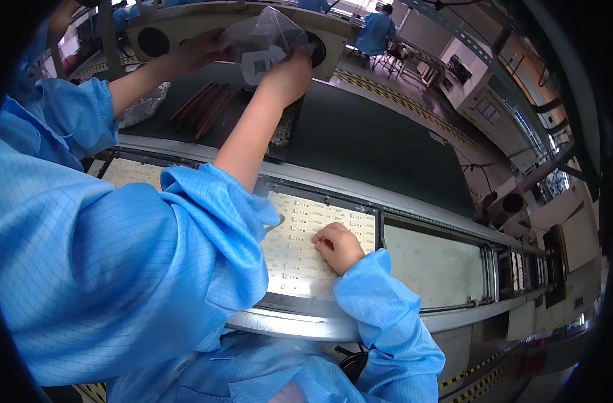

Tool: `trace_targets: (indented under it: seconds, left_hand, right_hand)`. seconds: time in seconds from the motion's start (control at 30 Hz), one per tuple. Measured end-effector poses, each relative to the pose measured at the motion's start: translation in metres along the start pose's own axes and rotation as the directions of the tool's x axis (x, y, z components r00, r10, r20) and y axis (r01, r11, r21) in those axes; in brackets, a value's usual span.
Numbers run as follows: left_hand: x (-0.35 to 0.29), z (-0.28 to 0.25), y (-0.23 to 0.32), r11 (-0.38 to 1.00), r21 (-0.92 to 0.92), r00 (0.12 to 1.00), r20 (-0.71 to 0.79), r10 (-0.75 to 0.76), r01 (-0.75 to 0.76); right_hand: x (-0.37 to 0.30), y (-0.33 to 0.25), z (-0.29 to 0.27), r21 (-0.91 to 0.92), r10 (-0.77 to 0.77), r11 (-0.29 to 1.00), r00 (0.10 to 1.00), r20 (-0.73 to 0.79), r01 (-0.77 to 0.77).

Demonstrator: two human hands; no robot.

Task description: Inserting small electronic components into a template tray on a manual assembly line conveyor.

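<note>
My right hand (338, 247) rests over a cream panel (298, 269) printed with repeated rows of small dark marks. Its fingers are curled together, and whatever they may pinch is too small to make out. The panel lies in a dark frame (379, 232) on a metal rail line. My left hand does not show. A co-worker's wide blue sleeve (118, 262) reaches across from the left and covers part of the panel. Beyond the frame, the co-worker's two hands hold up a clear plastic bag (269, 33) with a white label.
Behind the rails is a dark green surface (380, 154). Reddish-brown sticks (200, 107) and a crumpled clear bag (145, 106) lie on it. Right of the frame, a pale plate (434, 262) sits between metal rails (454, 319). Other people in blue sit farther back.
</note>
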State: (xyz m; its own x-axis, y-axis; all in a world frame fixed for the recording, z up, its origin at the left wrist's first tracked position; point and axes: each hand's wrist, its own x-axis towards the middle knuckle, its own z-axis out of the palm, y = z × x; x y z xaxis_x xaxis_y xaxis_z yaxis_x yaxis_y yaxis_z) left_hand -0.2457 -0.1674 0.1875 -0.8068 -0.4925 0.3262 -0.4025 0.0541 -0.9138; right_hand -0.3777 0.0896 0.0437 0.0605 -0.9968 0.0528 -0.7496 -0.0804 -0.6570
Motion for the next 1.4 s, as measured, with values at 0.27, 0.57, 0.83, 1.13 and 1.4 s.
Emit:
trace_targets:
  seconds: [0.27,0.57,0.83,1.13,1.4]
  left_hand:
    - [-0.074,-0.008,-0.061,0.927,-0.071,0.924,0.136,-0.357,0.369]
    - [-0.292,-0.092,0.077,-0.263,-0.890,0.872,0.433,-0.229,0.373]
    - [-0.294,-0.099,0.068,-0.399,-0.879,0.927,0.344,-0.147,0.263]
    - [-0.308,-0.098,0.063,-0.423,-0.882,0.932,0.308,-0.191,0.205]
    - [-0.312,-0.093,0.061,-0.450,-0.861,0.925,0.343,-0.167,0.238]
  right_hand:
    - [-0.010,0.004,0.028,-0.239,-0.245,0.942,0.970,-0.001,0.237]
    - [0.014,-0.004,-0.015,-0.092,-0.122,0.987,0.987,0.110,0.132]
    - [0.026,-0.002,-0.015,-0.176,-0.010,0.984,0.993,0.117,0.031]
    - [0.213,-0.134,-0.023,-0.105,-0.378,0.922,0.803,-0.462,0.374]
    - [0.199,-0.110,-0.051,-0.292,-0.476,0.852,0.875,-0.083,0.435]
